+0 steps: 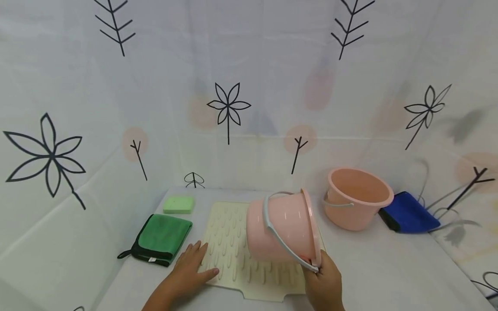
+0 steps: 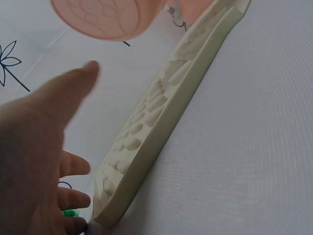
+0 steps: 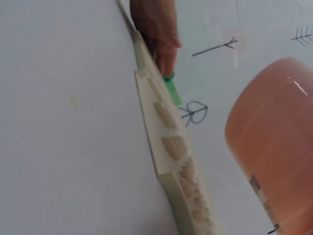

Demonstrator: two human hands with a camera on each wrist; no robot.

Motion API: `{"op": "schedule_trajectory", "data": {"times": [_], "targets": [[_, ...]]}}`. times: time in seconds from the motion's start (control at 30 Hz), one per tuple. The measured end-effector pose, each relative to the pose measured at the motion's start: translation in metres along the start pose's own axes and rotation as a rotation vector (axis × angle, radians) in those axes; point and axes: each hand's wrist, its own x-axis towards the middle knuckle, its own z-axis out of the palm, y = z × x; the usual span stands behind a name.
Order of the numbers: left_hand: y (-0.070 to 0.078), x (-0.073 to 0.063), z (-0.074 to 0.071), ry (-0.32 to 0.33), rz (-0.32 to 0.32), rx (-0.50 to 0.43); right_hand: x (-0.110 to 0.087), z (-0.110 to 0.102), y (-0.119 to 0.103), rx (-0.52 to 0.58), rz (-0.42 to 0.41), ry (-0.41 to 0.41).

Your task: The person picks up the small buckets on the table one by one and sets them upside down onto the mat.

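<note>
A pink bucket (image 1: 285, 224) is tipped on its side above a cream board with raised ridges (image 1: 227, 224), its mouth facing right and its pale blue handle hanging across the side. My right hand (image 1: 324, 283) grips the bucket by the lower part of its rim; some fingers are hidden behind it. In the left wrist view the bucket's round base (image 2: 105, 17) shows over the board. At the board's left edge my left hand (image 1: 187, 270) lies with fingers spread and thumb stretched toward the ridges. The right wrist view shows the bucket's side (image 3: 276, 142).
A folded green cloth with black trim (image 1: 163, 235) lies left of the board, with a light green sponge-like block (image 1: 178, 204) behind it. Another pink bucket (image 1: 355, 214) stands upright at the back right, beside a folded blue cloth (image 1: 414, 214). Patterned white sheeting (image 1: 264, 160) encloses the table.
</note>
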Motion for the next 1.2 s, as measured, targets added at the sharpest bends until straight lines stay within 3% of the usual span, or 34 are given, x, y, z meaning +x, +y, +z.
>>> {"op": "schedule_trajectory", "data": {"times": [0.13,0.3,0.4,0.6,0.73,0.9,1.2], "targets": [[0.018,0.002,-0.003,0.080,0.024,-0.094,0.000,0.002,-0.004,0.038,0.090,-0.052],[0.043,0.005,-0.003,0.139,0.140,-0.252,0.002,0.003,-0.002,0.081,0.209,-0.132],[0.056,0.010,-0.001,0.120,0.192,-0.357,0.005,0.003,0.003,0.083,0.274,-0.168],[0.081,0.021,0.001,0.017,0.283,-0.540,0.005,0.001,0.008,0.236,0.331,-0.204],[0.095,0.027,0.004,-0.026,0.356,-0.579,0.004,-0.001,0.009,0.201,0.371,-0.243],[0.109,0.034,0.009,-0.017,0.419,-0.546,0.004,-0.002,0.007,0.160,0.370,-0.287],[0.124,0.045,0.011,-0.020,0.437,-0.605,0.005,-0.003,0.009,0.189,0.323,-0.309]]}}
